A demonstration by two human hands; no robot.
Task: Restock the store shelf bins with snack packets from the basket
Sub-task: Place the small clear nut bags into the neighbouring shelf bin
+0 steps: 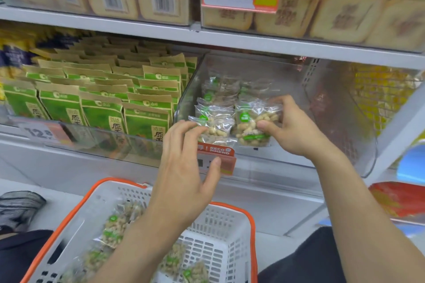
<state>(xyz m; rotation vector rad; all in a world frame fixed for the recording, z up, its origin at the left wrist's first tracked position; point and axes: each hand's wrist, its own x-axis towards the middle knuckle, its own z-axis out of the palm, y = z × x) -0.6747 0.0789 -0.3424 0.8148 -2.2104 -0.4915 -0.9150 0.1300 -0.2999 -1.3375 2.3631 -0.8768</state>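
The right hand (296,131) pinched a clear plastic packet of pale nuts with a green round label (253,123), thumb on its front face and fingers curled over its top edge. It held the packet upright at the front of the transparent plastic shelf bin (333,108), its long axis vertical. The left hand (184,163) reached up beside it, fingertips curled onto a second clear nut packet (212,125) just left of the first; its thumb hung free in front of the orange-red price tag (217,158) on the bin's lip. Both packets stood side by side at the front of two short rows, more of the same lying behind them. The bin lay up and forward from the white perforated basket with an orange rim (230,236), where further packets remained under the forearms. Judged from this, the next move turned on settling each packet back against its own row, and each hand was already nearest its own.
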